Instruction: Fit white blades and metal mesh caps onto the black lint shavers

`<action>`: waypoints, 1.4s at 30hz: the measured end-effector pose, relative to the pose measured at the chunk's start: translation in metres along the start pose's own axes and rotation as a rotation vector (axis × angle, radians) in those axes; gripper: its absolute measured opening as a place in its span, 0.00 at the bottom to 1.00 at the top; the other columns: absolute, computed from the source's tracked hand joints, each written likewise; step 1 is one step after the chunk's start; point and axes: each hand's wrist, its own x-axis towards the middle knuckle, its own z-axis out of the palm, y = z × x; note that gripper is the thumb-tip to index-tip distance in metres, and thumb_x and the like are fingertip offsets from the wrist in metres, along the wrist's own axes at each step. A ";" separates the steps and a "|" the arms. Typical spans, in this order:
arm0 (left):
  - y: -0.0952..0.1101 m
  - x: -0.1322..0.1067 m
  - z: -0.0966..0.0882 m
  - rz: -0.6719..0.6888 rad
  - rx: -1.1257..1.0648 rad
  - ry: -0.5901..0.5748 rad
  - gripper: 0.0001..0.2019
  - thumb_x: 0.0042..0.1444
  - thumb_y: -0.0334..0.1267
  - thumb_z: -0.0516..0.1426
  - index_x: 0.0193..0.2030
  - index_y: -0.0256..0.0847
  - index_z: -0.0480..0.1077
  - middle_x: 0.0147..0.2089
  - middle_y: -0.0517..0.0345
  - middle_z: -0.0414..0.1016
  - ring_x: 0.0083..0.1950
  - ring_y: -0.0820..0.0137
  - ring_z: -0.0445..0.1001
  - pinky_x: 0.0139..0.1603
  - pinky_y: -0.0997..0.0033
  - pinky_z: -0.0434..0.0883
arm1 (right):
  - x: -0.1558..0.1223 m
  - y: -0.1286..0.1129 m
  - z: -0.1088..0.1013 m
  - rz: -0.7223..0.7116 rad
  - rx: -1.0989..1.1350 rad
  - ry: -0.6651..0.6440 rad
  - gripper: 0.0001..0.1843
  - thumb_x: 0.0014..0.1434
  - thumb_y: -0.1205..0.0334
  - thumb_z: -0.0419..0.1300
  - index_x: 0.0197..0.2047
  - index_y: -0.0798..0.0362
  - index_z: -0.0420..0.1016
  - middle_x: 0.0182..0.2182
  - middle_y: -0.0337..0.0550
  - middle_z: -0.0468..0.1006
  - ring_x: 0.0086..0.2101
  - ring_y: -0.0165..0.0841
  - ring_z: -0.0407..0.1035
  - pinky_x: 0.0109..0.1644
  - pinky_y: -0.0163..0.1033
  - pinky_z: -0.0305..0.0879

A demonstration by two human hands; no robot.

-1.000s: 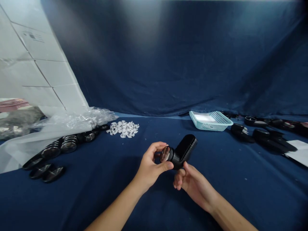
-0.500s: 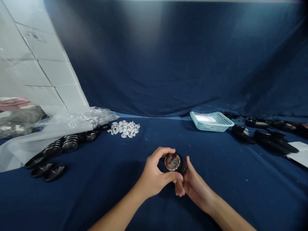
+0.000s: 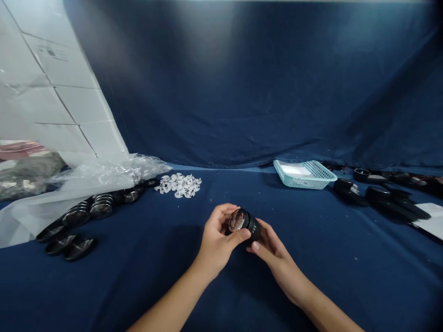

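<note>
We hold the black fabric shaver (image 3: 255, 227) over the blue tabletop (image 3: 145, 258): our left hand (image 3: 215, 240) pinches the head's sides between thumb and fingers, while our right hand (image 3: 277, 258) cups the body. We'd best grip the rim, sparing the perforated metal cap (image 3: 236, 220), and brace the body firmly. Beyond, a light-blue basket (image 3: 306, 185) contains white paper (image 3: 295, 169).

The held device (image 3: 255, 228) is showing black, its round face (image 3: 237, 220) silvery and hole-dotted. The tabletop (image 3: 138, 272) is presenting dark blue. Near its far edge, small pieces (image 3: 180, 185) are appearing white; a perforated basket (image 3: 307, 184) is displaying pale turquoise.
</note>
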 end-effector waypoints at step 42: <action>0.004 -0.004 0.000 -0.026 0.054 -0.081 0.35 0.45 0.43 0.69 0.58 0.43 0.59 0.52 0.49 0.73 0.53 0.59 0.71 0.55 0.60 0.65 | 0.002 0.003 -0.011 -0.164 -0.255 -0.131 0.44 0.50 0.60 0.70 0.65 0.38 0.53 0.64 0.42 0.60 0.62 0.40 0.54 0.66 0.47 0.48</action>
